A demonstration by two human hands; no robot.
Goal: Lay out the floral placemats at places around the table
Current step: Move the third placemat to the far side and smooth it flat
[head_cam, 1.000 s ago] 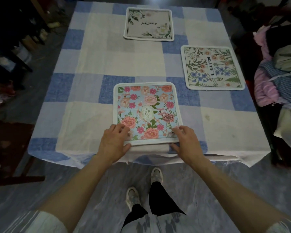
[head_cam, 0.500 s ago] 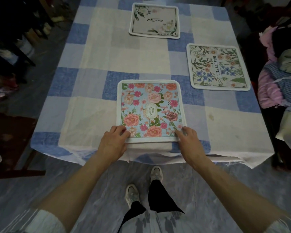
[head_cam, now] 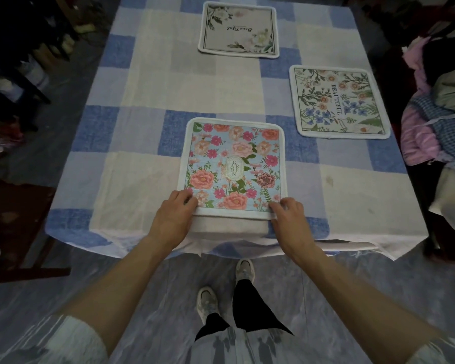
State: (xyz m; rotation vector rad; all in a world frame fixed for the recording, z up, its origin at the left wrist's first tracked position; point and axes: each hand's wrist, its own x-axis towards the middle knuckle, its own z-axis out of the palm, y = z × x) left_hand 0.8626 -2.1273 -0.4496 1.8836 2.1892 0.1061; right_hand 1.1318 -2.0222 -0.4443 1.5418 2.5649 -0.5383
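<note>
2 hands work the near edge of the blue-and-pink placemat (head_cam: 234,166): the left hand (head_cam: 172,219) has its fingers bent together over the near-left corner, pressing or pinching the white border, and the right hand (head_cam: 290,219) has its fingertips curled onto the near-right corner. Whether the thumbs are tucked under the edge cannot be told, since the hands hide them.

That mat lies flat on the checked tablecloth (head_cam: 147,127), square to the near side of the table, its near border just short of where the cloth drops over the edge. Further out, the mat printed BEAUTIFUL (head_cam: 338,102) sits at the right side, and the cream mat with white blooms (head_cam: 238,30) at the far end; all 3 are well apart from each other.

By this showing, 3 places are laid or nearly so, with the near one probably only being squared up. The left side carries no mat, so 1 place may remain, though no spare mat is in sight. A heap of clothing (head_cam: 441,106) sits beside the table on the right.
</note>
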